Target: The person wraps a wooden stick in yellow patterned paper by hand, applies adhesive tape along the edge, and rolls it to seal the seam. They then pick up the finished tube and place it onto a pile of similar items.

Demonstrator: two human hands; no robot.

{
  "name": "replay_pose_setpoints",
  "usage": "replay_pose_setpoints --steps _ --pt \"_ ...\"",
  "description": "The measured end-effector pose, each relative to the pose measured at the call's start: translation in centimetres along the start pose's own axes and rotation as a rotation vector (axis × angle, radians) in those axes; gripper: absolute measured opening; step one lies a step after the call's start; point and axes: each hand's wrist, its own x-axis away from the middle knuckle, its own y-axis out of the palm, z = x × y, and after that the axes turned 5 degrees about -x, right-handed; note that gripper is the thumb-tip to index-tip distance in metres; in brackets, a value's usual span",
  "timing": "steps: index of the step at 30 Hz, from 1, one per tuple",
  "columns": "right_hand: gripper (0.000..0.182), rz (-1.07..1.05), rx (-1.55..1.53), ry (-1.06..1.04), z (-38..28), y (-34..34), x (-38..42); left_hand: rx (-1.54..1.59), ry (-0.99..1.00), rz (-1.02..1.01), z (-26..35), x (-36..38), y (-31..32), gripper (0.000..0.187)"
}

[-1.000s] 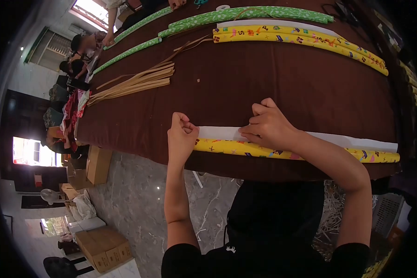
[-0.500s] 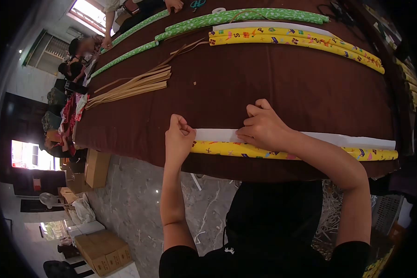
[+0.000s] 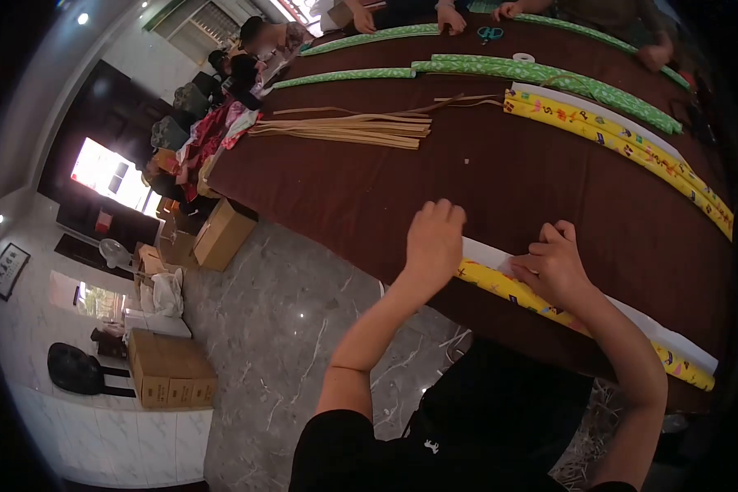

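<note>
A roll of yellow printed wrapping paper (image 3: 517, 297) lies along the near table edge, its white inner side showing as a strip along the top. At its left end, my left hand (image 3: 436, 246) is closed with fingers bent over the paper; the fingertips are partly hidden. Further right, my right hand (image 3: 553, 264) presses thumb and forefinger on the white strip, its other fingers curled. The roll's right part passes behind my right forearm.
Across the brown-covered table (image 3: 344, 193) lie tan strips (image 3: 344, 131), yellow paper rolls (image 3: 615, 135), green patterned rolls (image 3: 549, 72), a tape roll (image 3: 523, 57) and teal scissors (image 3: 490, 34). Other people's hands (image 3: 451, 20) work along the far edge. Cardboard boxes (image 3: 172, 369) stand on the floor at left.
The view has swung left, so the table appears tilted and shifted right. My left hand has turned over, its back now showing above the roll's end. My right hand remains at the white strip.
</note>
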Motion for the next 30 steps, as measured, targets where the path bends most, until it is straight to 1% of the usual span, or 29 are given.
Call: replay_pose_setpoints --steps 2,3,4,6,7,9,11,12,14,15,17,18,20,21,23,24,26,28,30 --pt "0.009 -0.001 0.006 0.011 -0.1 0.0 -0.3 0.166 0.138 -0.048 2.8 0.9 -0.8 0.019" --pt "0.009 -0.004 0.021 0.005 -0.2 -0.1 -0.4 0.222 0.161 -0.102 4.0 1.7 -0.6 0.023" --pt "0.008 -0.010 0.037 0.004 -0.2 -0.2 -0.2 0.231 0.157 -0.111 4.5 2.2 -0.3 0.023" --pt "0.008 -0.023 0.032 0.006 0.0 -0.1 -0.5 0.257 0.222 0.065 6.1 3.1 0.5 0.022" --pt "0.008 -0.028 0.031 0.008 0.0 -0.2 -0.3 0.314 0.189 0.006 6.3 2.9 -0.4 0.019" --pt "0.009 0.013 0.016 -0.004 0.1 0.0 -0.1 0.372 0.130 0.014 6.6 3.3 -0.1 0.017" --pt "0.013 -0.015 -0.014 0.016 0.3 0.0 0.0 0.352 0.147 0.030 6.6 3.5 0.2 0.017" --pt "0.013 -0.023 0.001 0.059 0.5 0.0 0.2 0.315 0.163 0.053 6.6 3.7 0.3 0.017" --pt "0.023 0.032 -0.009 -0.002 0.8 -0.1 0.5 0.311 0.186 0.010 6.4 4.0 1.0 0.020" --pt "0.023 0.031 0.007 0.020 0.5 -0.5 0.5 0.286 0.186 0.008 6.4 4.0 1.1 0.020" --pt "0.033 -0.007 -0.100 0.152 0.0 -2.0 0.2 0.256 0.190 0.017 6.2 3.9 1.1 0.021" --pt "0.033 -0.011 -0.090 0.162 0.1 -2.9 0.3 0.270 0.195 0.019 6.2 3.9 1.0 0.021" --pt "0.034 -0.129 -0.068 0.187 0.1 -4.6 0.6 0.252 0.194 -0.008 6.1 4.0 0.8 0.021" --pt "0.034 -0.138 -0.061 0.197 -0.1 -5.6 0.9 0.267 0.194 -0.009 6.1 4.0 0.7 0.021" --pt "0.029 -0.086 -0.048 0.257 -0.6 -7.9 2.2 0.241 0.190 -0.023 6.1 4.1 0.7 0.023" --pt "0.029 -0.096 -0.035 0.266 -0.8 -9.0 3.0 0.259 0.189 -0.019 6.1 4.1 0.8 0.023" --pt "0.028 -0.071 -0.052 0.446 -1.2 -11.1 4.9 0.220 0.199 -0.027 6.0 4.3 0.9 0.025" --pt "0.027 -0.058 -0.038 0.505 -1.7 -12.7 6.8 0.237 0.208 -0.032 6.0 4.3 0.8 0.027" --pt "0.028 0.027 0.080 0.583 -2.2 -13.7 8.7 0.194 0.210 -0.058 6.1 4.3 0.7 0.028"
